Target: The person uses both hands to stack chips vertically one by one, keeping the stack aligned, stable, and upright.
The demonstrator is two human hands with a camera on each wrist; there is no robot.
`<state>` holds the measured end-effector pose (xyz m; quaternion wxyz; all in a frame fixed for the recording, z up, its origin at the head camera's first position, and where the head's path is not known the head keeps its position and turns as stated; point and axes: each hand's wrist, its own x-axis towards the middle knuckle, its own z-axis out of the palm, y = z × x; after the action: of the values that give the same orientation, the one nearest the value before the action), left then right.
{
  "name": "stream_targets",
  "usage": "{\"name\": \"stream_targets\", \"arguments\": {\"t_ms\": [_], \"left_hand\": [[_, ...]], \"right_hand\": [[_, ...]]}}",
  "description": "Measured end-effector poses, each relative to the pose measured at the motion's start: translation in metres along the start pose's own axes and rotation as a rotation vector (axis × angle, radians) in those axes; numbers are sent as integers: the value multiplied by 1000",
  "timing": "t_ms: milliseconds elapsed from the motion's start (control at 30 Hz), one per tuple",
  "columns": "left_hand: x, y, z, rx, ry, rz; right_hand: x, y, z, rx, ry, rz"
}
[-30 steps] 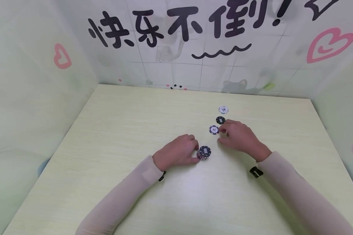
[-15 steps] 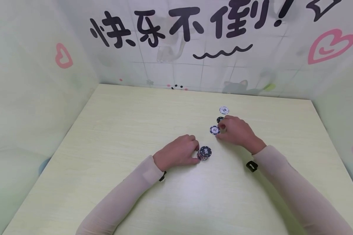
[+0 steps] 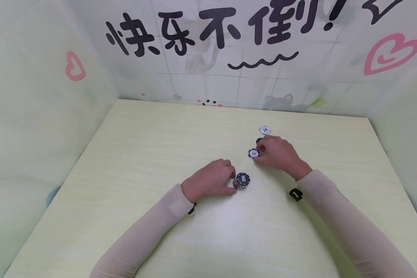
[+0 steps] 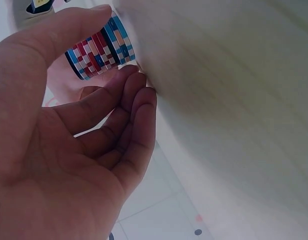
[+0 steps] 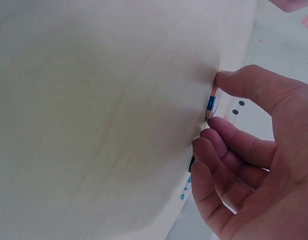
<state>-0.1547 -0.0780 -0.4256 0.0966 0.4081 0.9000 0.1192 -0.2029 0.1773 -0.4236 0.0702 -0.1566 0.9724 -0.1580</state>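
Observation:
A short stack of poker chips (image 3: 243, 180), topped by a black one marked 100, stands on the table. My left hand (image 3: 212, 179) holds it from the left between thumb and fingers; the chips' striped edges (image 4: 100, 50) show in the left wrist view. My right hand (image 3: 280, 154) pinches a blue-and-white poker chip (image 3: 253, 153) marked 10 by its rim. In the right wrist view that chip (image 5: 211, 103) lies flat at the table surface, thumb on one side, index finger on the other. Just behind is a black chip (image 3: 259, 141), partly hidden by the right hand's fingers.
A white chip (image 3: 265, 129) marked 10 lies farther back, past the black one. The pale wooden table (image 3: 160, 139) is bounded by a printed cloth backdrop (image 3: 208, 85) behind and more cloth at both sides. Each wrist carries a small black device (image 3: 296, 194).
My right hand has moved a little left and away from me, its thumb and index finger closing onto the blue-and-white chip and covering part of the black one. The left hand stays at the stack.

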Motion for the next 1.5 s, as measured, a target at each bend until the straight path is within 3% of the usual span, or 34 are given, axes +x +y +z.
{"name": "stream_targets", "arguments": {"t_ms": [633,1500], "left_hand": [[1,-1,4,3,-3,-7],[2,0,1,2,-5,-11]], "right_hand": [[2,4,7,2,27,-21],[-16,6,4,21,91,-86]]}}
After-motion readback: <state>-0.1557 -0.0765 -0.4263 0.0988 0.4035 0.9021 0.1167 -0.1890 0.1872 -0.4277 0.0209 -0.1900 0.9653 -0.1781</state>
